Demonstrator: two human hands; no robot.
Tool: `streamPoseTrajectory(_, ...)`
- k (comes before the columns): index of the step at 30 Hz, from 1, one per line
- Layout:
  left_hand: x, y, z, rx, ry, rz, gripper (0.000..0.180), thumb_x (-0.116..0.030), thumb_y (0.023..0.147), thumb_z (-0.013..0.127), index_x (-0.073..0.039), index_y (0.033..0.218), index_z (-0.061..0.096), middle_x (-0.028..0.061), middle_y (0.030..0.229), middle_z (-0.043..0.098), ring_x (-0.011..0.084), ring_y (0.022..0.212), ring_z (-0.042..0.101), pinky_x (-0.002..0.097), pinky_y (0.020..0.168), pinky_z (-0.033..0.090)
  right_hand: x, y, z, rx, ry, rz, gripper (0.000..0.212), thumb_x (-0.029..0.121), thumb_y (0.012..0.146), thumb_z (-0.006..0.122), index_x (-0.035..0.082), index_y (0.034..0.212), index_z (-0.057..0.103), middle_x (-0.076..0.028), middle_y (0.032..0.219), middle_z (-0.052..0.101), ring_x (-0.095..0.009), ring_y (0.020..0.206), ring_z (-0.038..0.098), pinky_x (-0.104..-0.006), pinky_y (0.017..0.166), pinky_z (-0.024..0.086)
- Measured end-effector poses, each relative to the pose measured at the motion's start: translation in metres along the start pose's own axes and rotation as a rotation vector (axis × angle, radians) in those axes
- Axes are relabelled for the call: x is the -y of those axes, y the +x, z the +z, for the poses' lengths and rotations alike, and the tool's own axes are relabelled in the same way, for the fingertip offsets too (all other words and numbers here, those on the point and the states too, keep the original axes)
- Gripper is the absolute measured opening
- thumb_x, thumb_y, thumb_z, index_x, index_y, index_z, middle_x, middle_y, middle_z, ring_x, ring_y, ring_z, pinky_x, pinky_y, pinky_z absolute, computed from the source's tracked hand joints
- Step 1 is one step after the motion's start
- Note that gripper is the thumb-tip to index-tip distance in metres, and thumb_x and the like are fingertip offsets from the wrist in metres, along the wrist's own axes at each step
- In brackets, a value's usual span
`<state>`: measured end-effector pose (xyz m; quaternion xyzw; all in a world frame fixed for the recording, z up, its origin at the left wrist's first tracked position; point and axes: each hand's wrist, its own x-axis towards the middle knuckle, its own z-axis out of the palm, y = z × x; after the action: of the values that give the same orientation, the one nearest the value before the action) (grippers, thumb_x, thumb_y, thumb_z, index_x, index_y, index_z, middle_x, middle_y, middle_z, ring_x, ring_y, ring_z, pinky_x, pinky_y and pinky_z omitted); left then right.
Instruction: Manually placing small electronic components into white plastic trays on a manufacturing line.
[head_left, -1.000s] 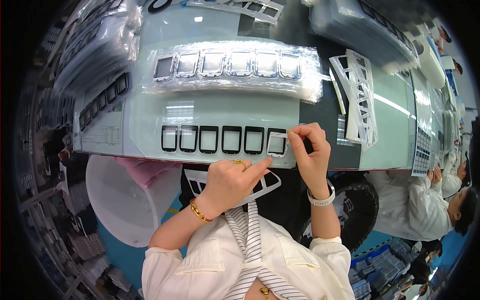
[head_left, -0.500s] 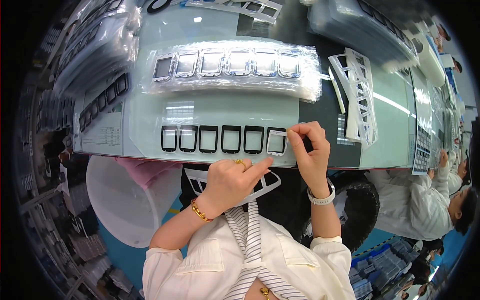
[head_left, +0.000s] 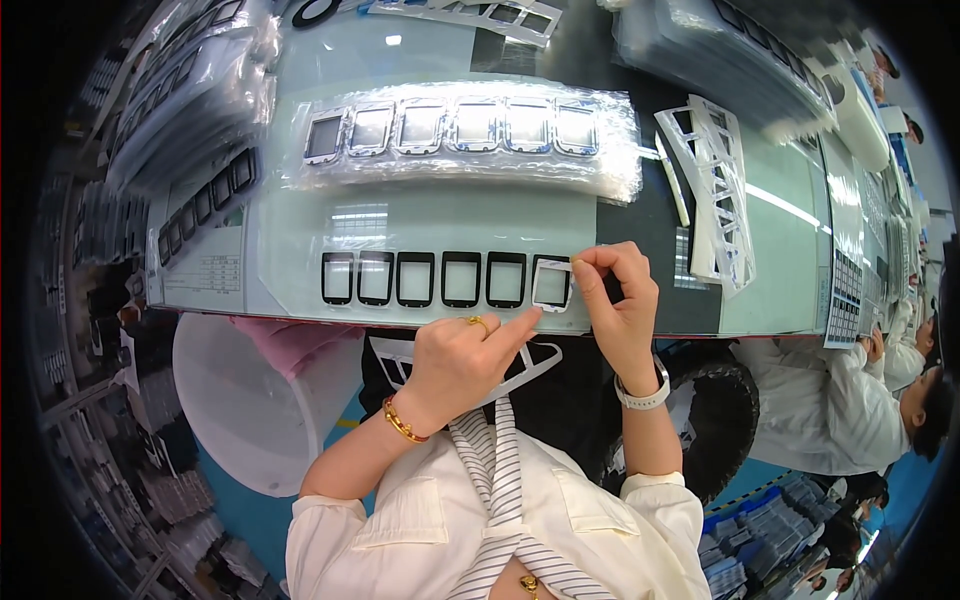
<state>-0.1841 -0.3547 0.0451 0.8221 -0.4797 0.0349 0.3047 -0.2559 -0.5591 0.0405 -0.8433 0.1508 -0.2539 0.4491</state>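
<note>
My right hand (head_left: pixel 622 298) pinches the upper right corner of a thin white rectangular frame (head_left: pixel 552 307). That frame lies over a black-bordered panel at the right end of a row, slightly tilted against it. My left index finger reaches to the frame's lower left corner, while the other fingers of my left hand (head_left: pixel 462 358) are curled over a white strip with window cut-outs (head_left: pixel 535 372). The strip hangs below the table edge, partly hidden by this hand. Several black-bordered panels (head_left: pixel 461 302) continue the row leftward on the glass-topped table (head_left: pixel 420 215).
Beyond the row lies a plastic-wrapped stack of framed panels (head_left: pixel 450 170). White cut-out strips (head_left: pixel 722 200) rest at the right beside a white stick (head_left: pixel 676 190). Wrapped stacks (head_left: pixel 190 110) stand far left. A white bin (head_left: pixel 235 400) is below left; a co-worker (head_left: pixel 830 400) sits right.
My left index fingertip has shifted slightly left along the white frame's lower corner. The frame has turned a little, and my right hand keeps its pinch almost in place.
</note>
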Motion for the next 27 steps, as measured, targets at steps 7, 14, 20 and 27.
streamPoseTrajectory(7, 0.0006, 0.0006, 0.0011, 0.007, 0.0, 0.009, 0.032, -0.02, 0.088, 0.08, -0.021, 0.121, 0.08, -0.0004, 0.059, 0.044, 0.0176, 0.047, 0.047, 0.0342, 0.046, 0.037, 0.0005, 0.001, 0.0002, -0.002, -0.006, -0.007, 0.005, 0.007, 0.092, 0.076, 0.007, 0.095, 0.073, -0.001, 0.088, 0.069, -0.017, 0.079, 0.058, -0.0327, 0.08, 0.041)
streamPoseTrajectory(14, 0.0033, 0.0024, 0.0041, -0.011, 0.004, 0.05, 0.03, -0.017, 0.086, 0.08, -0.022, 0.115, 0.081, -0.0005, 0.058, 0.04, 0.0166, 0.046, 0.046, 0.0328, 0.044, 0.038, -0.0017, -0.0002, -0.0027, 0.033, -0.031, -0.025, 0.006, 0.005, 0.095, 0.075, 0.002, 0.098, 0.072, -0.003, 0.092, 0.065, -0.015, 0.083, 0.056, -0.029, 0.077, 0.045)
streamPoseTrajectory(20, 0.0027, 0.0051, 0.0069, -0.003, 0.01, 0.088, 0.03, -0.014, 0.085, 0.079, -0.024, 0.113, 0.082, -0.0007, 0.056, 0.037, 0.0158, 0.044, 0.044, 0.032, 0.043, 0.037, -0.0011, 0.0005, -0.0026, 0.033, -0.024, -0.038, 0.005, 0.004, 0.095, 0.075, 0.003, 0.098, 0.072, -0.003, 0.092, 0.065, -0.015, 0.083, 0.056, -0.0289, 0.077, 0.044)
streamPoseTrajectory(27, 0.001, 0.0058, 0.0064, 0.013, 0.014, 0.08, 0.031, -0.014, 0.085, 0.079, -0.024, 0.114, 0.081, -0.0011, 0.057, 0.039, 0.0165, 0.044, 0.044, 0.0327, 0.043, 0.037, -0.0007, 0.0012, -0.0023, 0.027, -0.022, -0.055, 0.005, 0.003, 0.094, 0.075, 0.003, 0.097, 0.072, -0.003, 0.09, 0.066, -0.015, 0.082, 0.056, -0.0296, 0.078, 0.044)
